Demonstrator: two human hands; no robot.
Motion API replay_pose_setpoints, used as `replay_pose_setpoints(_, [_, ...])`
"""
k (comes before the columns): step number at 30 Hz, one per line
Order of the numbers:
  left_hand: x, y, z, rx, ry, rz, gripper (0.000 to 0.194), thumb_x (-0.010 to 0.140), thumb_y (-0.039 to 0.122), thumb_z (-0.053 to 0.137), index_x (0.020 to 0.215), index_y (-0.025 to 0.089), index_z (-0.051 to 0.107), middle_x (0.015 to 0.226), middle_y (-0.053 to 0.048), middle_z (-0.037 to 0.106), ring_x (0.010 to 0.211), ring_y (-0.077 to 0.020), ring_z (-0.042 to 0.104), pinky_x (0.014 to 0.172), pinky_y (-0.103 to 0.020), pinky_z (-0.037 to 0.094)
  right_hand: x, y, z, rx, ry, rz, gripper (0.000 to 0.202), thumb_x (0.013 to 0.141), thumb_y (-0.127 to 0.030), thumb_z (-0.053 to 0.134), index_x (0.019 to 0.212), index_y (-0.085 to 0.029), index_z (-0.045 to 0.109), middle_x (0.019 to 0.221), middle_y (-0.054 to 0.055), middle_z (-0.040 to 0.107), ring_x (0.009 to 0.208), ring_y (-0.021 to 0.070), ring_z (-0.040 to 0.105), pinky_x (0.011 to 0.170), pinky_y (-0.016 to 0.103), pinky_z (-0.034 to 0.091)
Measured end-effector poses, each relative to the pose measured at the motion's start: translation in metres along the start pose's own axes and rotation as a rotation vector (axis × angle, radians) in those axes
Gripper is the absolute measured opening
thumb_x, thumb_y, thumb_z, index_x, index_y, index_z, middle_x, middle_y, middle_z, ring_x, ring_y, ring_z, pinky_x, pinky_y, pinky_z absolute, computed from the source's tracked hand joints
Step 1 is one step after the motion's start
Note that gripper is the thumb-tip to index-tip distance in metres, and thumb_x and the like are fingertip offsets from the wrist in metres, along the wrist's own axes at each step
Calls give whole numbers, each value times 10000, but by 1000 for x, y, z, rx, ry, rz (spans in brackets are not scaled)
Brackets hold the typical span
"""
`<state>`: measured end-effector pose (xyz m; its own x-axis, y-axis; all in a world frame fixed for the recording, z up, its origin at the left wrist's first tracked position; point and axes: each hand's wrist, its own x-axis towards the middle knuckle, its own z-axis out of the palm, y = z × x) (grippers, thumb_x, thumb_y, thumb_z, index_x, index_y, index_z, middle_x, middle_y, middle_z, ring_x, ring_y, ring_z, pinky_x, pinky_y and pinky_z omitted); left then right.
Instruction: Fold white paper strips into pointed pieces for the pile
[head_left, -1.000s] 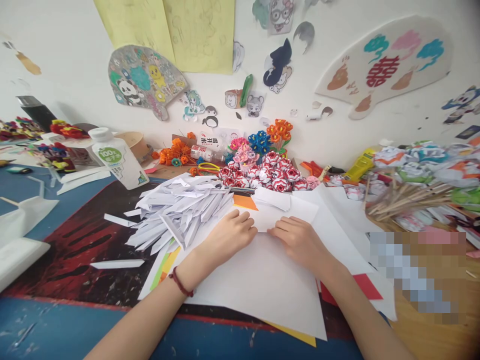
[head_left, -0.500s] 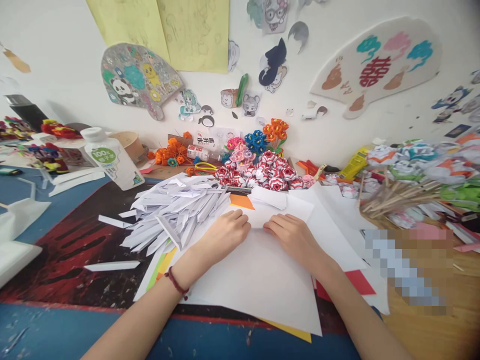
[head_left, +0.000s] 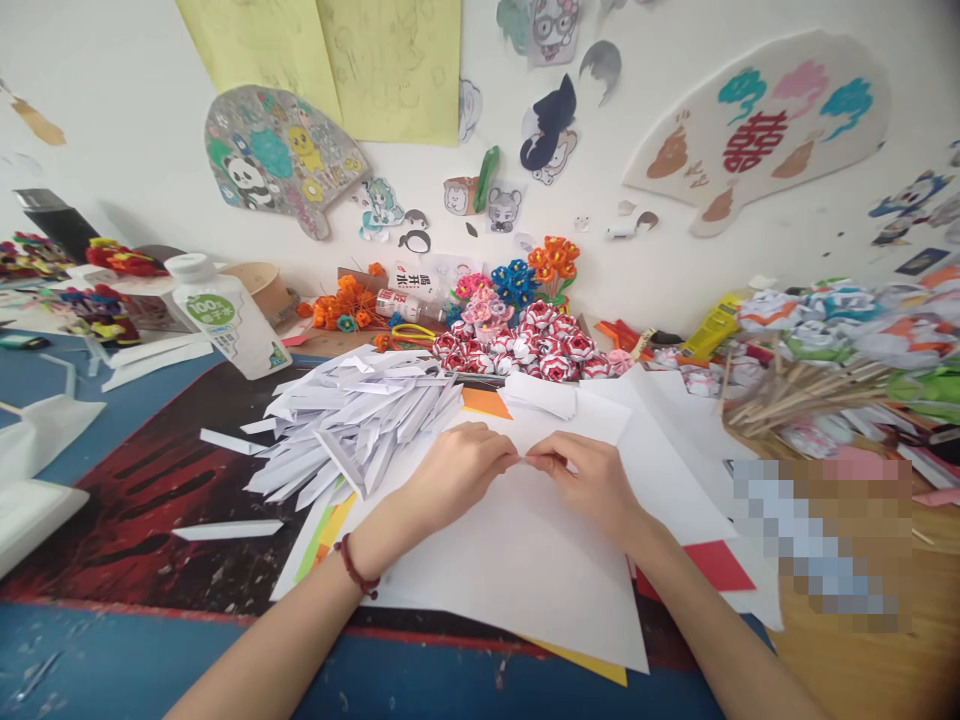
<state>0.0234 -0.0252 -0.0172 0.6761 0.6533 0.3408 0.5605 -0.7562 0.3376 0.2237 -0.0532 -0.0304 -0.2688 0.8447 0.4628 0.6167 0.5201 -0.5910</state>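
Note:
My left hand [head_left: 474,462] and my right hand [head_left: 581,475] meet fingertip to fingertip above a large sheet of white paper [head_left: 517,560]. Both are closed in a pinch on a small piece of white paper [head_left: 523,459], mostly hidden by the fingers and hard to tell from the white behind it. To the left of my left hand lies a heap of folded white paper strips [head_left: 360,415]. Just beyond the hands is a small stack of white paper slips [head_left: 541,395], beside an orange sheet [head_left: 486,403].
A white bottle [head_left: 225,318] stands at the back left. Red-and-white paper flowers [head_left: 551,345] and pipe-cleaner flowers [head_left: 514,285] line the wall. Wooden sticks [head_left: 795,390] with paper flowers lie at right. A single folded strip [head_left: 229,531] rests on the dark mat [head_left: 142,490].
My hands have drawn closer together, and their fingertips now almost touch. The left hand has shifted right and its fingers point more toward the right hand. The view has moved slightly.

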Motion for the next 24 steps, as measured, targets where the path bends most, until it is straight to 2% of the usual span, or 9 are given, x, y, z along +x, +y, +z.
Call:
replay_pose_setpoints(3, [0, -3, -3, -24, -15, -64, 249, 935, 248, 457, 835, 175, 673, 722, -37, 654, 669, -141, 581, 641, -245, 405, 0, 4, -1, -13, 32, -3, 186, 884, -185, 499, 771, -210, 644, 695, 4, 652, 646, 142, 603, 607, 252, 475])
replay_pose_setpoints(8, [0, -5, -7, -54, 4, -108, 240, 912, 172, 458, 850, 169, 690, 723, -40, 683, 677, -145, 607, 659, -245, 427, 3, 11, -3, 14, -28, -13, 172, 877, -186, 484, 879, -223, 652, 826, 26, 685, 741, 165, 633, 673, 280, 504])
replay_pose_setpoints(13, [-1, -8, -3, -87, -24, -30, 222, 897, 150, 477, 907, 194, 695, 796, -28, 704, 717, -143, 624, 677, -239, 436, 3, 14, -1, 30, -6, 2, 196, 848, -132, 461, 819, -210, 639, 788, 32, 670, 707, 166, 626, 649, 280, 498])
replay_pose_setpoints(15, [-2, -12, -3, -66, 6, -24, 231, 890, 124, 468, 898, 191, 689, 782, -26, 698, 717, -143, 622, 681, -239, 436, 4, 15, -2, 32, -4, 33, 196, 844, -137, 461, 822, -207, 643, 773, 25, 671, 669, 158, 619, 641, 277, 491])
replay_pose_setpoints(17, [-3, -19, -8, -31, 111, -53, 232, 894, 123, 452, 920, 186, 673, 772, -29, 690, 736, -147, 619, 696, -241, 437, 9, 18, -6, 18, 27, 76, 200, 860, -179, 456, 862, -208, 654, 755, 19, 669, 610, 149, 596, 632, 282, 484])
replay_pose_setpoints(18, [-4, -23, -13, 3, 201, -92, 238, 907, 135, 433, 957, 187, 660, 792, -35, 687, 753, -150, 614, 706, -247, 436, 13, 20, -9, 9, 88, 102, 209, 869, -205, 452, 902, -205, 658, 738, 18, 667, 565, 143, 575, 623, 285, 482])
replay_pose_setpoints(21, [-8, -35, -33, 204, 515, -274, 252, 938, 213, 393, 1007, 189, 635, 881, -67, 686, 847, -192, 595, 789, -302, 428, 29, 31, -14, -112, 236, 169, 232, 882, -279, 466, 979, -193, 659, 776, 33, 679, 627, 161, 583, 668, 300, 468])
replay_pose_setpoints(24, [-12, -40, -53, 396, 653, -419, 273, 919, 249, 426, 1130, 211, 595, 1148, -93, 644, 1057, -260, 530, 917, -395, 374, 47, 43, -9, -311, 188, 179, 234, 853, -277, 521, 1017, -176, 655, 872, 59, 681, 726, 185, 596, 703, 311, 446])
